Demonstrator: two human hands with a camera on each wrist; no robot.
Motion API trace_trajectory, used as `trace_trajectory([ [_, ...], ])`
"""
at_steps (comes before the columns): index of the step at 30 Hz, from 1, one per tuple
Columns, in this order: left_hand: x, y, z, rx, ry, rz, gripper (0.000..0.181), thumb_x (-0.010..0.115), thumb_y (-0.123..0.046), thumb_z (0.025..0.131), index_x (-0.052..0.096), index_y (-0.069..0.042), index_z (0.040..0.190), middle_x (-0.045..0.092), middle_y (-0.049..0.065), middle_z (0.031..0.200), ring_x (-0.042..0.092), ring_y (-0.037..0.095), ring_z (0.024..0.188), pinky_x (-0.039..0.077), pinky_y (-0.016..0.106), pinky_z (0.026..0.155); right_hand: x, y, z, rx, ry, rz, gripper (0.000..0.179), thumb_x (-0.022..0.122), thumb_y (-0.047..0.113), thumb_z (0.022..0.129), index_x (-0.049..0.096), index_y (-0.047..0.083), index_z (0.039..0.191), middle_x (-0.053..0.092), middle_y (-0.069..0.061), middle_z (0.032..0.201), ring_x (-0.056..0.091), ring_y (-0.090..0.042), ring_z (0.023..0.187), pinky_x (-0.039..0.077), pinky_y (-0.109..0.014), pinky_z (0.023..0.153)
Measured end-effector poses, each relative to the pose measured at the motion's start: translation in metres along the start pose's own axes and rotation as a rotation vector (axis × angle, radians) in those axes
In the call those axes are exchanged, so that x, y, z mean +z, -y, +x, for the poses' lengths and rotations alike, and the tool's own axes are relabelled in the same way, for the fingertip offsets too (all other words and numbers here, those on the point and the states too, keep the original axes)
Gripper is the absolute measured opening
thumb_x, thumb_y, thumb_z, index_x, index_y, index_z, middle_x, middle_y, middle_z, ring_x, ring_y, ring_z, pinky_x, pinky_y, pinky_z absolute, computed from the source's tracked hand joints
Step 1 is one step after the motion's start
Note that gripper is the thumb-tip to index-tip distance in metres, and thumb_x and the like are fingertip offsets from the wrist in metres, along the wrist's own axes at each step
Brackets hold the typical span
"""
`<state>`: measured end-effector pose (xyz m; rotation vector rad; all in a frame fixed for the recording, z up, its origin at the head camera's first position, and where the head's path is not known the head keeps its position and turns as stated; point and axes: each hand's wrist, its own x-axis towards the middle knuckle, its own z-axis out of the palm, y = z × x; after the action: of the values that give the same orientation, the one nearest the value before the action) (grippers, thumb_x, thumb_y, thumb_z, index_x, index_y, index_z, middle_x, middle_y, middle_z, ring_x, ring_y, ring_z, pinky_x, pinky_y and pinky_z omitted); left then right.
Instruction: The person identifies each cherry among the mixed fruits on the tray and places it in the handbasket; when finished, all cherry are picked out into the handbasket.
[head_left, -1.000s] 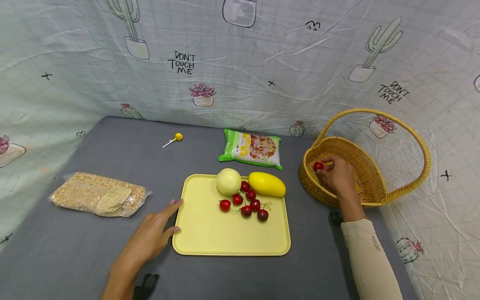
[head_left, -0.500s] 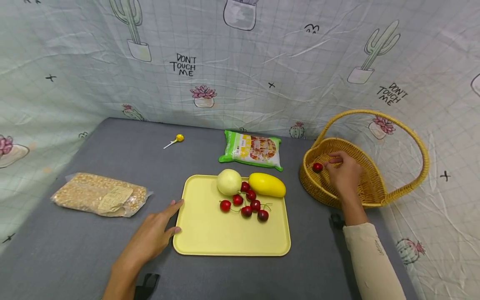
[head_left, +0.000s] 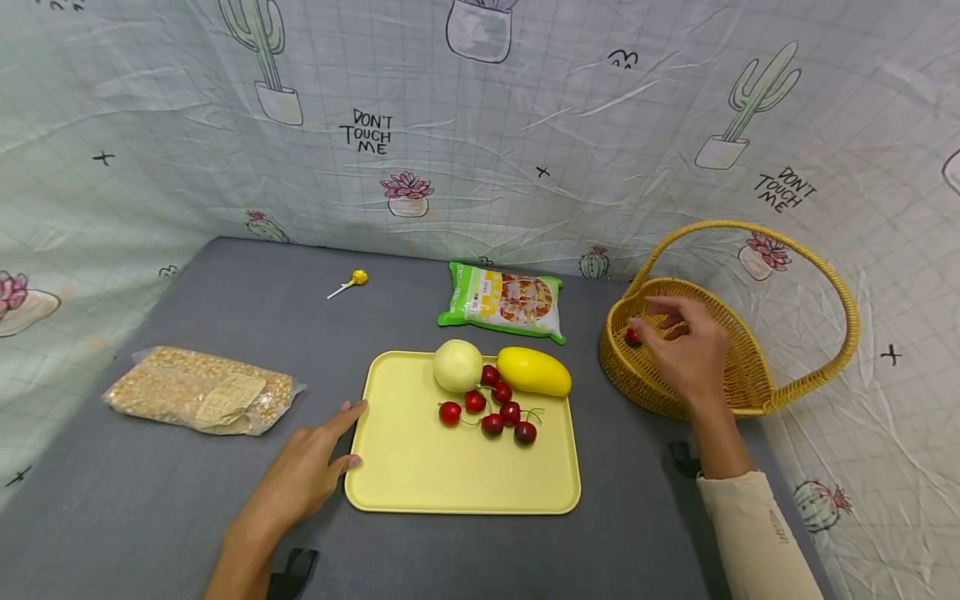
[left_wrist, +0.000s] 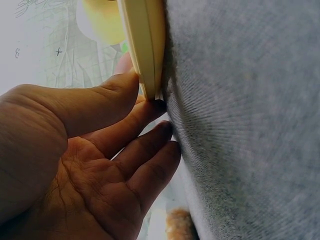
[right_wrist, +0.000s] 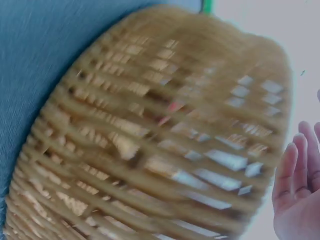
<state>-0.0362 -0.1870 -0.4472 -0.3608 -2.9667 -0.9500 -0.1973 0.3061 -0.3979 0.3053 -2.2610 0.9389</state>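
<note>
My left hand (head_left: 300, 467) rests its spread fingertips and thumb against the left edge of the yellow tray (head_left: 450, 479). The left wrist view shows the thumb (left_wrist: 100, 102) at the tray rim (left_wrist: 145, 50), with the other fingers nearly straight beside it. Over the woven basket (head_left: 618, 371) at the right, my right hand (head_left: 693, 350) holds nothing, its thumb and fingers apart. A red cherry (head_left: 632, 337) lies inside the basket, partly covered by the thumb. Through the basket weave (right_wrist: 100, 125) in the right wrist view, a bit of red shows.
On the tray sit several cherries (head_left: 492, 425), a pale green round fruit (head_left: 457, 367) and a yellow oval fruit (head_left: 534, 371). Behind it lies a green-and-white food packet (head_left: 502, 302). A lollipop (head_left: 358, 277) and a bag of kernels (head_left: 198, 390) are at the left. The basket handle (head_left: 843, 304) arches high.
My right hand has let go of the cherry inside the basket and drawn up and back toward me, fingers spreading. The left hand stays at the tray edge.
</note>
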Motion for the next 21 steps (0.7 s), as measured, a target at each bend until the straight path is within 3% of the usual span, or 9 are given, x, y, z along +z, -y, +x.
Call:
trace_trajectory([
  [4,0.0,0.0,0.0,-0.001,-0.001,-0.001,0.075,0.084,-0.004,0.087,0.053,-0.003,0.155,0.058,0.033,0.147,0.063,0.048,0.133,0.054,0.064,0.105,-0.002,0.019,-0.008,-0.037,0.072,0.03,0.036,0.094,0.011,0.081,0.081,0.007,0.113,0.079,-0.011,0.102,0.061,-0.006,0.081,0.05,-0.007,0.071],
  [12,0.0,0.0,0.0,-0.001,0.002,-0.01,0.075,0.084,-0.003,0.087,0.052,-0.002,0.156,0.058,0.034,0.147,0.062,0.048,0.134,0.053,0.064,0.106,0.0,0.048,-0.026,-0.152,0.234,0.065,0.041,0.097,0.008,0.075,0.081,0.01,0.112,0.079,-0.007,0.101,0.064,-0.02,0.079,0.053,-0.015,0.069],
  [21,0.0,-0.001,0.001,-0.008,0.006,-0.013,0.076,0.084,-0.004,0.087,0.052,-0.002,0.156,0.057,0.033,0.148,0.061,0.048,0.135,0.053,0.064,0.106,0.009,0.065,-0.05,-0.253,0.452,0.098,0.045,0.098,0.012,0.074,0.079,0.017,0.115,0.077,0.003,0.101,0.059,-0.007,0.076,0.053,-0.022,0.066],
])
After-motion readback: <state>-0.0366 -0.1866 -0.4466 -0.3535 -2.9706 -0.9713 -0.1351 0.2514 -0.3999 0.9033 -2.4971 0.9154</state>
